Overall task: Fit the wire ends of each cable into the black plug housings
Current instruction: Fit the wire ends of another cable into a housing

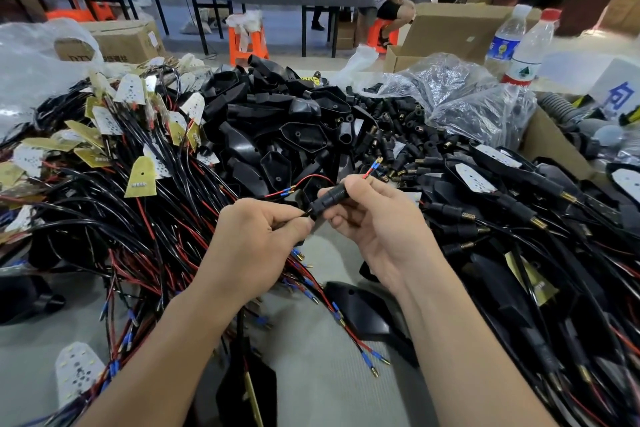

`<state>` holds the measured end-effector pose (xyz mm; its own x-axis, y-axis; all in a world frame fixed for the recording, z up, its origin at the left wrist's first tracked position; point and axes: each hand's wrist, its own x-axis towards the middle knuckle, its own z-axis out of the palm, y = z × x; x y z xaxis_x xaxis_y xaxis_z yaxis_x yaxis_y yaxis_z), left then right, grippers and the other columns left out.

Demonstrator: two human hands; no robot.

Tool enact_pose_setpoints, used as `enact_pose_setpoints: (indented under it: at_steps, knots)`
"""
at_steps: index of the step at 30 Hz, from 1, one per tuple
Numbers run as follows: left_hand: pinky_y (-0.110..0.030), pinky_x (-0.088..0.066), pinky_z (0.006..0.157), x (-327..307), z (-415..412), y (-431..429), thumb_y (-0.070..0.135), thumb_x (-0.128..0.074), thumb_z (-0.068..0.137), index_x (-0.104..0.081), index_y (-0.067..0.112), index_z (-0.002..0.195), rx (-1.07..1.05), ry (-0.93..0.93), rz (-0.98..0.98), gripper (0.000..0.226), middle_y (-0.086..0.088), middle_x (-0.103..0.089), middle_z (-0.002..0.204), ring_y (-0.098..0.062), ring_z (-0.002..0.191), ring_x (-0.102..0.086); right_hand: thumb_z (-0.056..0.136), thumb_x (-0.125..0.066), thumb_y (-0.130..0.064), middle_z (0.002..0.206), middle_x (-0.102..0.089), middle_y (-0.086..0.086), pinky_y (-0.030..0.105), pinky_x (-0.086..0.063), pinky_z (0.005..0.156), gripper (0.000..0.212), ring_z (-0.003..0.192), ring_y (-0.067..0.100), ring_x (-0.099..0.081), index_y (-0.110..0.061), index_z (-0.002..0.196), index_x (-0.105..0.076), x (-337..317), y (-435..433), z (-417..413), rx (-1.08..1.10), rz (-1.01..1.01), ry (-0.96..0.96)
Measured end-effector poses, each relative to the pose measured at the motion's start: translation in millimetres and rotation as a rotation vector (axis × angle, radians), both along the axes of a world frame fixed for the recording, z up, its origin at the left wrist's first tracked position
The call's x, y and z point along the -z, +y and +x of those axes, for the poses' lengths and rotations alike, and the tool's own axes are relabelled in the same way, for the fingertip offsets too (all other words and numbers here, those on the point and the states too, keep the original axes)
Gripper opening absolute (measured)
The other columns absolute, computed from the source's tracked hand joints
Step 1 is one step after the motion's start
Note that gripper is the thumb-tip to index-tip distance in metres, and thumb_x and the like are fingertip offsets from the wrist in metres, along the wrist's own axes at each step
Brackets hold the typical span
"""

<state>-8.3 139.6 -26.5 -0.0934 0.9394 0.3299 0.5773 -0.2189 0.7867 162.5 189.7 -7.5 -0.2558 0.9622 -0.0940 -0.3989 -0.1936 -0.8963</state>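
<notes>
- Two hands met in the middle of the head view, above the grey desk [311,374].
- The left hand [263,236] had its grip curled. Thumb and forefinger pinched a black cable [306,212] right where it met the near-left end of a black plug housing [330,198].
- The right hand [374,222] held that housing in its grip between thumb and fingertips. The housing sat tilted, with its far end higher and to the right.
- One red wire end [372,166], with a blue sleeve and brass tip, showed just beyond the right fingertips.
- A second wire end [290,189], on a looping red lead, lay just beyond the left knuckles.
- Left of the hands sprawled a tangle of black and red cables [145,218] carrying pale circuit boards [128,88].
- Beyond the hands rose a heap of black shells [277,114].
- To the right of that heap lay loose plug housings [398,135], beside a crinkled clear bag [467,94].
- On the right lay plugged cables [485,229], their plugs showing brass tips.
- Two water bottles [526,48] stood at the far right.
</notes>
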Motion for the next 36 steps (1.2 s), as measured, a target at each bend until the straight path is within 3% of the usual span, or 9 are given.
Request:
enact_pose_setpoints:
  at_steps: [6, 10, 13, 15, 18, 21, 24, 30, 36]
  knots:
    - [-0.016, -0.029, 0.042, 3, -4, -3, 0.021, -0.072, 0.094, -0.074, 0.013, 0.07, -0.015, 0.115, -0.02, 0.026, 0.003, -0.044, 0.045, -0.006, 0.04, -0.033, 0.1, -0.06, -0.005, 0.088, -0.074, 0.016, 0.024, -0.055, 0.062, 0.013, 0.063, 0.018, -0.06, -0.008, 0.09, -0.067, 1, -4, -7, 0.01, 0.08, -0.12]
    - [-0.025, -0.043, 0.047, 0, -6, 0, 0.022, -0.078, 0.086, -0.078, 0.044, 0.08, -0.098, 0.006, 0.021, 0.022, 0.006, -0.065, 0.052, -0.006, 0.043, -0.05, 0.101, -0.056, -0.001, 0.082, -0.074, 0.014, 0.025, -0.06, 0.063, 0.016, 0.065, 0.02, -0.067, -0.007, 0.092, -0.068, -1, -6, -11, 0.045, 0.073, -0.118]
    - [-0.023, -0.052, 0.064, -3, -5, 4, 0.04, -0.079, 0.077, -0.078, 0.046, 0.1, -0.007, -0.26, -0.074, 0.024, 0.004, -0.077, 0.071, -0.006, 0.061, -0.068, 0.102, -0.055, -0.002, 0.075, -0.074, 0.012, 0.024, -0.06, 0.061, 0.017, 0.059, 0.016, -0.069, -0.003, 0.09, -0.068, -5, -3, -8, 0.187, 0.021, 0.025]
    - [-0.026, -0.055, 0.075, -2, -9, 6, 0.047, -0.079, 0.073, -0.074, 0.039, 0.118, 0.104, -0.37, -0.197, 0.046, -0.002, -0.08, 0.086, -0.015, 0.077, -0.074, 0.103, -0.056, -0.007, 0.076, -0.074, 0.013, 0.024, -0.06, 0.06, 0.019, 0.057, 0.016, -0.068, -0.005, 0.088, -0.068, -6, 0, -4, 0.284, 0.004, 0.122]
    - [-0.025, -0.058, 0.081, -3, -13, 3, 0.033, -0.081, 0.077, -0.073, 0.035, 0.12, 0.279, -0.347, -0.398, 0.044, -0.005, -0.08, 0.101, -0.025, 0.095, -0.075, 0.104, -0.057, -0.012, 0.071, -0.074, 0.009, 0.021, -0.057, 0.057, 0.02, 0.056, 0.014, -0.068, -0.009, 0.086, -0.066, -8, 4, -1, 0.39, 0.023, 0.182]
    - [-0.024, -0.058, 0.069, -4, -11, -2, 0.011, -0.067, 0.097, -0.076, 0.021, 0.114, 0.433, -0.344, -0.564, 0.022, -0.013, -0.079, 0.09, -0.022, 0.077, -0.075, 0.103, -0.06, -0.013, 0.067, -0.07, 0.008, 0.021, -0.053, 0.053, 0.025, 0.054, 0.014, -0.063, -0.011, 0.078, -0.064, -9, 8, 0, 0.456, 0.063, 0.172]
    - [-0.023, -0.043, 0.043, -7, -14, -4, 0.021, -0.042, 0.112, -0.08, 0.022, 0.106, 0.361, -0.427, -0.605, 0.038, -0.006, -0.056, 0.057, -0.014, 0.041, -0.046, 0.103, -0.06, -0.016, 0.066, -0.069, 0.006, 0.024, -0.045, 0.052, 0.025, 0.053, 0.013, -0.058, -0.012, 0.078, -0.063, -9, 9, 0, 0.409, 0.098, 0.046]
    - [-0.019, -0.029, 0.041, -12, -6, -8, 0.028, -0.038, 0.113, -0.08, 0.02, 0.096, 0.415, -0.307, -0.717, 0.046, 0.0, -0.035, 0.051, -0.01, 0.039, -0.028, 0.104, -0.052, -0.013, 0.073, -0.072, 0.01, 0.031, -0.04, 0.058, 0.031, 0.057, 0.018, -0.058, -0.018, 0.081, -0.072, -8, 9, 4, 0.337, 0.116, -0.014]
    - [-0.018, -0.025, 0.041, -11, 3, -9, 0.03, -0.042, 0.112, -0.079, 0.016, 0.096, 0.428, -0.289, -0.789, 0.042, 0.0, -0.031, 0.052, -0.009, 0.04, -0.025, 0.103, -0.052, -0.009, 0.085, -0.076, 0.013, 0.021, -0.048, 0.054, 0.018, 0.061, 0.015, -0.062, -0.012, 0.094, -0.067, -5, 3, -4, 0.036, 0.188, -0.135]
